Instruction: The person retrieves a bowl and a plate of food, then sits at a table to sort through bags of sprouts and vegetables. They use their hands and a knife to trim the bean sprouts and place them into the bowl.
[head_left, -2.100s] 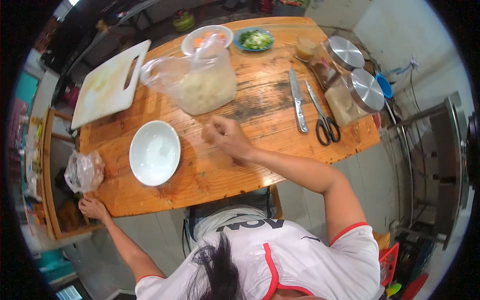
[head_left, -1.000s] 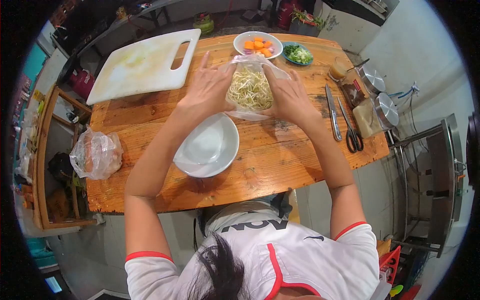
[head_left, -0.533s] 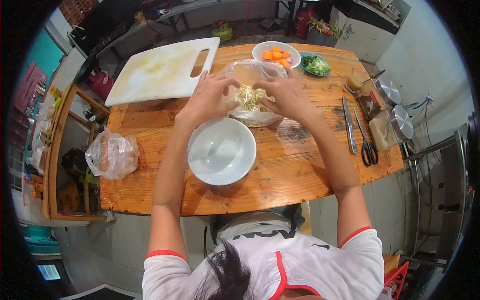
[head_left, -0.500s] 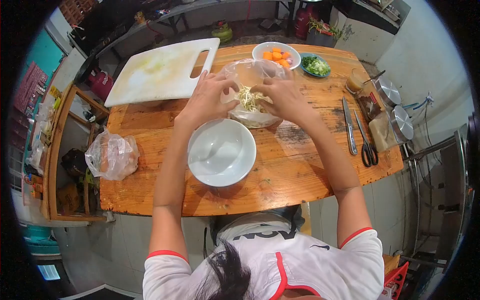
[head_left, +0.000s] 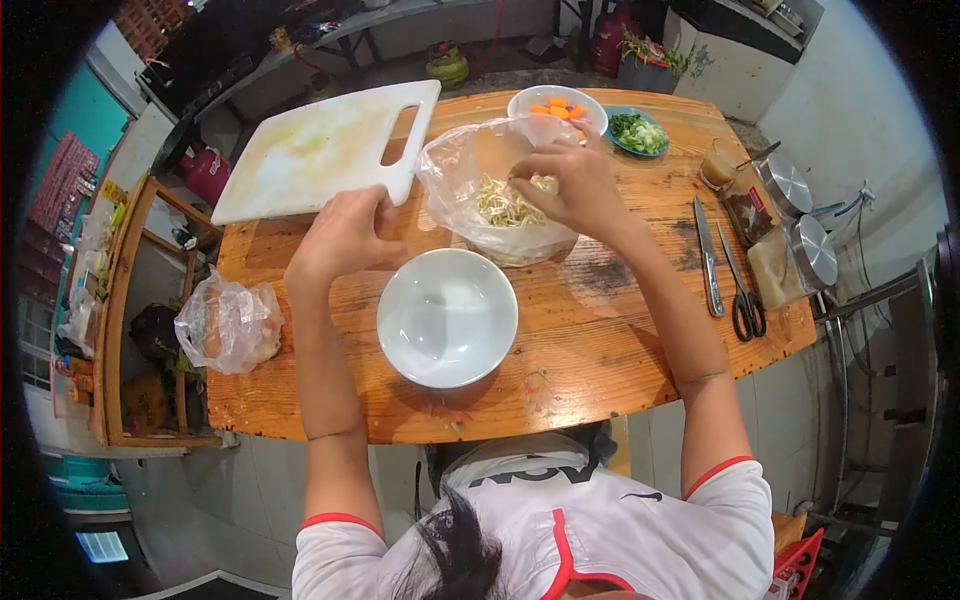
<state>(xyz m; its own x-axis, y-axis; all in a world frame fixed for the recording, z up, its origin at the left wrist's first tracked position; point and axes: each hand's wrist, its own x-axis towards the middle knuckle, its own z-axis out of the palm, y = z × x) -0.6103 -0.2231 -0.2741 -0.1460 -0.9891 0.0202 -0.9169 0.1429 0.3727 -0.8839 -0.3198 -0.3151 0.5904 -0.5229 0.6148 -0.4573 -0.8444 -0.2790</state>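
A clear plastic bag (head_left: 455, 170), its mouth wide, stands on the table with pale bean sprouts (head_left: 505, 203) inside. My right hand (head_left: 575, 190) reaches over the bag's right side, its fingers curled together just above the sprouts; what they pinch, if anything, is hidden. To the left of the bag, my left hand (head_left: 350, 232) is held with thumb and fingers apart and nothing in it, near the cutting board's lower corner. Between my forearms sits a white bowl (head_left: 448, 318) with nothing in it, just in front of the bag.
A white cutting board (head_left: 300, 150) lies at the back left, a tied plastic bag (head_left: 230, 320) at the left. Behind are a bowl of carrot pieces (head_left: 518, 103) and a plate of chopped greens (head_left: 660, 150). At right lie a knife (head_left: 708, 260), scissors (head_left: 745, 300) and jars (head_left: 785, 265).
My left hand has come away from the bag, moving left and toward me. My right hand stays at the bag, its fingers drawn closer together. The bag's mouth stands wider on the left.
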